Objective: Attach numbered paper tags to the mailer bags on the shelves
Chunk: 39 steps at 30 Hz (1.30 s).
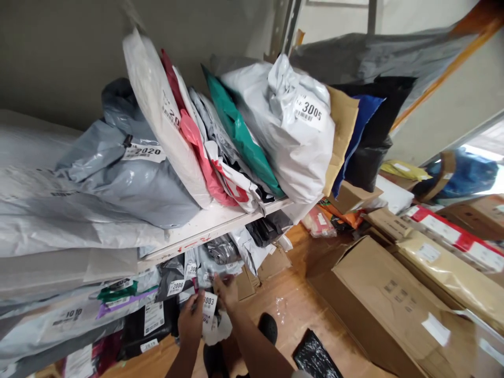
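Observation:
Both my hands reach down to the lower shelf of a rack packed with mailer bags. My left hand (191, 321) pinches a white parcel with a label reading 3003 (209, 310). My right hand (226, 290) touches the top of the same parcel, fingers curled on its edge. Beside it stands a grey bag labelled 2008 (176, 286). On the upper shelf (205, 224) lean several bags: a grey one marked 2020 (129, 173), a white one marked 3005 (291, 131), plus red and green ones.
Large cardboard boxes (389, 299) lie on the wooden floor at right, with a gold padded parcel (444, 268) and red-and-white boxes (457, 236) behind. A black bag (313, 357) lies on the floor near my feet. An orange rack beam (441, 73) crosses the upper right.

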Each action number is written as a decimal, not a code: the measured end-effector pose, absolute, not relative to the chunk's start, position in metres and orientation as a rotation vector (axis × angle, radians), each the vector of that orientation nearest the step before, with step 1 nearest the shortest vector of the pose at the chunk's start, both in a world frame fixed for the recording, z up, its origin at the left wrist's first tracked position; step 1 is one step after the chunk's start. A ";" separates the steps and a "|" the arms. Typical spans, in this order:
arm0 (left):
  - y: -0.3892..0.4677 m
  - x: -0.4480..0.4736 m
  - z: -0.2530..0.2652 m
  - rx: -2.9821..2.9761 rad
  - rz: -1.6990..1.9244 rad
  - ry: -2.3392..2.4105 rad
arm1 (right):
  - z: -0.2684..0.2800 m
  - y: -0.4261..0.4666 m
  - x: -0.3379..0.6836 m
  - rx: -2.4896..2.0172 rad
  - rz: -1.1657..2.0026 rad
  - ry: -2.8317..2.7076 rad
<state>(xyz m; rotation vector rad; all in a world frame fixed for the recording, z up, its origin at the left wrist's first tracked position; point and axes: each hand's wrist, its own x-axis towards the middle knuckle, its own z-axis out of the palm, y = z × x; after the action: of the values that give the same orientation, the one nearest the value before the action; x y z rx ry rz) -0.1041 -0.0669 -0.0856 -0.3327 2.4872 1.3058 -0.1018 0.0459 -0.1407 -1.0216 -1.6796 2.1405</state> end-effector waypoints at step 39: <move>0.028 -0.171 -0.049 0.096 1.414 2.466 | -0.080 0.114 -0.139 -0.907 2.076 -1.337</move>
<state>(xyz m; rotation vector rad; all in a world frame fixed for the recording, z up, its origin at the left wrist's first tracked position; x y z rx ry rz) -0.1711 0.0276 -0.0487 0.0957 2.4656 1.4137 -0.1385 0.1143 -0.0796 -0.9071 -1.3374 2.0765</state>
